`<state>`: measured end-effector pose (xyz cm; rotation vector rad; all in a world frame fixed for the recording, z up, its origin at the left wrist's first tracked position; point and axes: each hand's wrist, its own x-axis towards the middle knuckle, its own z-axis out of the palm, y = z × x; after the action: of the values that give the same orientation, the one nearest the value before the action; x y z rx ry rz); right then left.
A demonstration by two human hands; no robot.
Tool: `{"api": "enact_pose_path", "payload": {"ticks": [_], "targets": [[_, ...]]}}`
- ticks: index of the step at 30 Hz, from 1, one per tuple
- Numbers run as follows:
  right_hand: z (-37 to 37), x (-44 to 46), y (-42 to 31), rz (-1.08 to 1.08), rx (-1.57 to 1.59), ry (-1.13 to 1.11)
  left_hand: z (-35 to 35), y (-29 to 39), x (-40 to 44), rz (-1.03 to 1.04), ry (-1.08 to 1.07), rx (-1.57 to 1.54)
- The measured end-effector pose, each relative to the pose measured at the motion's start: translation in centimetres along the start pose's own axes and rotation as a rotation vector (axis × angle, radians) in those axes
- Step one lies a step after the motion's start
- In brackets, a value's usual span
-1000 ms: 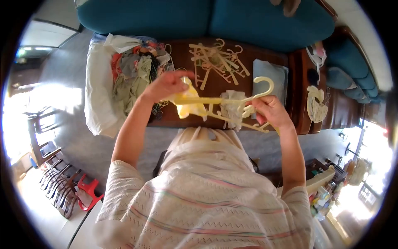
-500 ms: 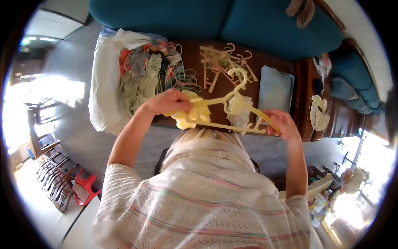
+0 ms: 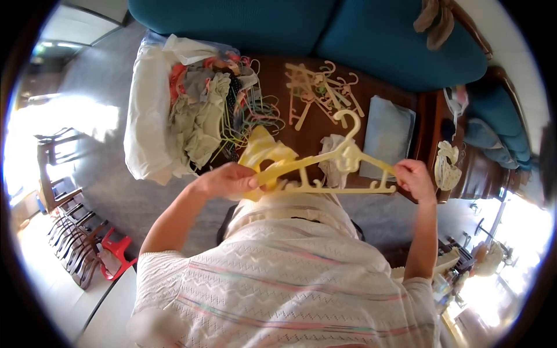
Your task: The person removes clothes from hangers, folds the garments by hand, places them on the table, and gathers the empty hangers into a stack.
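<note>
A cream plastic clothes hanger (image 3: 348,158) is held level in front of my waist, its hook pointing away from me. My left hand (image 3: 229,180) is closed at the hanger's left end, pinching the yellow patterned garment (image 3: 266,152), which hangs bunched there. A yellow strip runs along that hanger arm. At the other end, my right hand (image 3: 415,178) grips the hanger's tip, where a bit of yellow also shows. Behind the hanger lies a small crumpled whitish cloth (image 3: 332,163), partly hidden by it.
On the dark wooden table (image 3: 284,136) are a pile of cream hangers (image 3: 322,93) and a flat pale-blue folded piece (image 3: 386,133). A white-lined container (image 3: 145,116) holds clothes and coloured hangers. Beyond stands a teal sofa (image 3: 243,26); a red stool (image 3: 119,255) is at lower left.
The hanger and both hands have come closer to my body and shifted right. My left hand has moved down toward the hanger's left end, and the yellow garment is more spread out.
</note>
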<state>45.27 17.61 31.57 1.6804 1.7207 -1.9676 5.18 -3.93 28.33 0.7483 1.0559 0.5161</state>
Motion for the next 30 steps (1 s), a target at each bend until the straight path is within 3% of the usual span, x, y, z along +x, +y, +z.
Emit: {"api": "enact_pose_path", "payload": {"ticks": [2,7,10,13,16,18,19,21,24,25,28,30], "targets": [[-0.8,-0.3,0.0,0.004,-0.002,0.036,1.5,0.2,-0.1,-0.005,0.114,-0.161],[1.1,1.0,-0.2,-0.054,-0.015,0.098,3.1,1.8,2.9,0.086,0.399,-0.011],[4.2,1.4,-2.3,-0.064,-0.046,-0.006,4.2,2.4,4.4,-0.037,0.327,0.122],[5.4,2.7,-1.4,-0.048,-0.029,-0.170,3.6,3.3,5.4,0.101,0.284,0.053],[4.8,3.6,-0.8,-0.019,0.033,-0.150,1.2,3.2,5.6,0.138,0.257,0.030],[2.9,5.8,0.2,-0.047,-0.021,-0.027,-0.3,2.1,5.7,0.245,0.349,0.115],[2.0,7.1,0.4,-0.059,-0.048,0.034,-1.0,4.8,4.3,-0.046,0.259,0.132],[1.2,9.8,-0.1,-0.019,-0.041,0.136,-2.2,4.2,4.5,0.063,0.247,0.205],[1.4,14.5,-1.9,-0.257,0.119,0.259,-2.0,5.4,4.6,0.108,0.236,0.129],[1.0,17.8,-0.1,-0.443,-0.088,0.451,-1.8,6.1,4.6,0.129,0.236,0.101],[2.8,17.5,-1.6,-0.427,-0.324,0.293,-1.4,8.5,3.9,0.174,0.214,0.083],[7.2,17.0,-1.0,-0.465,-0.295,0.042,-1.1,10.5,3.2,0.175,0.174,0.058]]}}
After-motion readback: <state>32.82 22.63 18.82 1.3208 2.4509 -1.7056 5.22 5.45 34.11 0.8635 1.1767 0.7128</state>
